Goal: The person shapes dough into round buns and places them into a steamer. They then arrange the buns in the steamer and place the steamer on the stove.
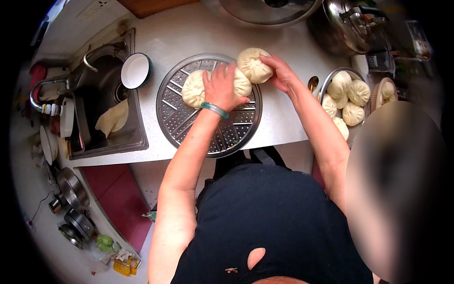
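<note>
A round perforated metal steamer tray [223,131] lies on the worktop in front of me. My left hand [221,87], fingers spread, rests between and partly over two pleated buns on it, the left bun [193,88] and the right bun [242,84]. It touches them, and whether it grips either is hidden. A green bangle [215,110] is on that wrist. My right hand [281,72] holds a third pleated bun [254,65] from its right side, at the tray's upper right rim, against the right bun.
An oval metal dish [322,90] of several buns and a spoon [313,83] are to the right. A white bowl [135,71] stands at the sink's [142,140] edge. A glass lid [269,19] and a metal pot [340,28] are at the back.
</note>
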`<state>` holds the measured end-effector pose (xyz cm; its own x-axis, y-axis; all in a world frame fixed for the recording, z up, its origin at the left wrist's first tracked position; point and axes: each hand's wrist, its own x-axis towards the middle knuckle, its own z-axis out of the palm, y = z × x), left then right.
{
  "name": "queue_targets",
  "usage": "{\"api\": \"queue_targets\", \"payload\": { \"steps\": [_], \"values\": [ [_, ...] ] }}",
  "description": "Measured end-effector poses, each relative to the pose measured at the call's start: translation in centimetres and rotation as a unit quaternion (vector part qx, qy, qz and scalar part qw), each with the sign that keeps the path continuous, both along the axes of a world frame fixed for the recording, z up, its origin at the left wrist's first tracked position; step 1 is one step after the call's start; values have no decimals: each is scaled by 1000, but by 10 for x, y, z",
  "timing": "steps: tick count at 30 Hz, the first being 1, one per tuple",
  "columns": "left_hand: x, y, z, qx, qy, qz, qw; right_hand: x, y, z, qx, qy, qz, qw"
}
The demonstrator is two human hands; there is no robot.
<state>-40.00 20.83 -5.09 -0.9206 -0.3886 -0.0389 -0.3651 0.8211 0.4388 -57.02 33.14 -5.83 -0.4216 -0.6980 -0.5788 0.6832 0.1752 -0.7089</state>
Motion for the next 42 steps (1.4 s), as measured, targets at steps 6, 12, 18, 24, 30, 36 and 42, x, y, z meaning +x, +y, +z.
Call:
{"api": "queue_targets", "payload": {
  "steps": [6, 12, 18, 24, 30, 36, 42],
  "values": [
    [25, -18, 0, 33, 37, -140, 989, 57, 46, 0, -28, -102, -107, 989],
    [34, -22, 0, 30, 29, -193, 980, 74, 67, -5, 86, 37, -43, 995],
    [34, -19, 1, 16, 37, -191, 981, 54, 58, 21, 190, 627, 239, 716],
    [34, -22, 0, 34, 49, -196, 979, 71, 23, 29, 180, 664, 388, 613],
    [36, -30, -3, 71, 53, -207, 974, 54, 18, 23, 138, 630, 410, 646],
    [44, -45, 1, 185, 94, -192, 959, 34, 13, 33, 29, 555, 430, 711],
    [55, -51, 12, 459, 115, -71, 878, 49, 13, 36, -9, 212, 314, 925]
  ]
}}
